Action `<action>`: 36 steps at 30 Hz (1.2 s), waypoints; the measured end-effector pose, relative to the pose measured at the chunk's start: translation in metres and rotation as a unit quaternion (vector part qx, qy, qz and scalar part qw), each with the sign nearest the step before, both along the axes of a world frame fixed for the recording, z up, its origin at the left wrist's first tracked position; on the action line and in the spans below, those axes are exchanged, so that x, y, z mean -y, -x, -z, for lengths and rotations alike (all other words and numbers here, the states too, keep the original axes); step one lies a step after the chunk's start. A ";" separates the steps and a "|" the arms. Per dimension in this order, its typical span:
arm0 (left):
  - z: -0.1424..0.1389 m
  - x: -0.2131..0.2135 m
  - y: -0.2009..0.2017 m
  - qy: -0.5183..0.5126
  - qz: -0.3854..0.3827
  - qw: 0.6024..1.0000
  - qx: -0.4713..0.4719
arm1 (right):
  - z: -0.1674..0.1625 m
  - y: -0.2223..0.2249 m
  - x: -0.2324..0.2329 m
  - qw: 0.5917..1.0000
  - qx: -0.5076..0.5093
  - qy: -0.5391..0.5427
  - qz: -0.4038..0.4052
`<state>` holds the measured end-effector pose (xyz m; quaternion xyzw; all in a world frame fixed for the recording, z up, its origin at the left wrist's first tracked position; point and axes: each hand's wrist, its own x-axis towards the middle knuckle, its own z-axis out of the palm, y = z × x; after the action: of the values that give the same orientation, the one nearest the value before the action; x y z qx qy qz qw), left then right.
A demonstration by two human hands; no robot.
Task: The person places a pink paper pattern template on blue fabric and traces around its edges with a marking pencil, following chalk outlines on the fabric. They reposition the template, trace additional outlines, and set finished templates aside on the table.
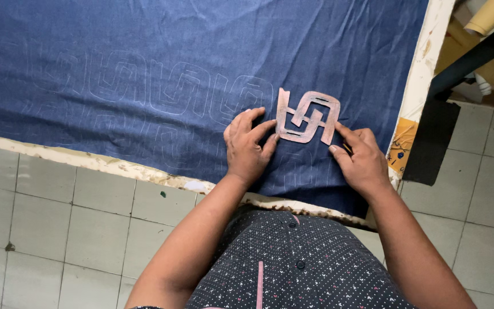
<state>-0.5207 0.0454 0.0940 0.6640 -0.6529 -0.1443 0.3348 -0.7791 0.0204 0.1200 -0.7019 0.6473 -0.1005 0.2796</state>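
Observation:
A pinkish cardboard stencil (307, 116) with interlocking cut-out shapes lies flat on a blue denim cloth (161, 63). My left hand (249, 146) rests on the cloth, its fingertips pressing the stencil's left edge. At the stencil's lower right corner my right hand (361, 160) touches it with the index finger and holds a small yellow marking piece (347, 147), mostly hidden by the fingers. Faint chalk outlines (144, 86) of the same shape run in a row across the cloth to the left of the stencil.
The cloth covers a worn table whose cream edge (87, 160) shows at the front and right. Pale floor tiles (58, 229) lie below. Rolls of tan material and a dark bar (481, 40) sit at the upper right.

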 end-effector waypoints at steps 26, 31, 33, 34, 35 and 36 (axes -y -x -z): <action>0.000 -0.007 -0.002 -0.003 0.002 1.000 -0.003 | 0.003 -0.001 -0.011 1.000 0.003 0.014 0.006; 0.002 -0.007 -0.002 0.000 0.000 1.000 -0.004 | 0.002 -0.002 -0.012 0.999 0.017 0.028 0.004; 0.003 -0.007 -0.003 0.001 0.001 1.000 -0.004 | 0.003 -0.003 -0.013 0.999 0.025 0.032 0.003; 0.003 -0.007 -0.003 0.001 0.000 1.000 -0.002 | 0.003 -0.003 -0.013 0.999 0.024 0.034 0.003; 0.003 -0.007 -0.003 0.002 -0.002 1.000 -0.001 | 0.003 -0.003 -0.013 0.999 0.024 0.036 0.003; 0.003 -0.008 -0.003 0.002 -0.003 1.000 0.001 | 0.003 -0.003 -0.013 0.999 0.024 0.037 0.003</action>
<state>-0.5180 0.0530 0.0910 0.6655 -0.6515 -0.1407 0.3359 -0.7759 0.0335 0.1165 -0.7075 0.6383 -0.1421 0.2682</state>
